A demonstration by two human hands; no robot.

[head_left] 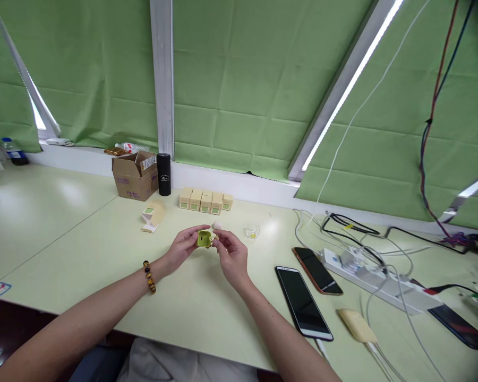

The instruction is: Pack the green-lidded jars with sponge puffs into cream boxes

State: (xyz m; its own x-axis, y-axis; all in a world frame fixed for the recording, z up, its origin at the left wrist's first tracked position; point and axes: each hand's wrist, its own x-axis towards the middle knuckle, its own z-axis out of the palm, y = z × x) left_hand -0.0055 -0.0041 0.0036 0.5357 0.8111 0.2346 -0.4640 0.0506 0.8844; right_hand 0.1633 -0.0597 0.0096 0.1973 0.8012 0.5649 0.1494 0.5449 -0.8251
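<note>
My left hand [182,249] holds a small green, hollow case [204,239] by its left side, with a dark slot showing inside. At the case's right edge, the fingertips of my right hand [233,257] pinch a small gold-coloured piece [214,240]; whether it is attached to the case I cannot tell. Just beyond the fingers lies a small whitish object [218,225]. To the right, a clear plastic tray [252,232] has a bit of yellow in it. An opened small carton [153,215] lies farther left, its flap folded out.
Several small tan boxes [201,201] stand in a row at the back. Beside a black cylinder [164,175] sits an open cardboard box [133,180]. Two phones [303,302], a cream-coloured device [357,325], a power strip [376,281] and tangled cables occupy the right side.
</note>
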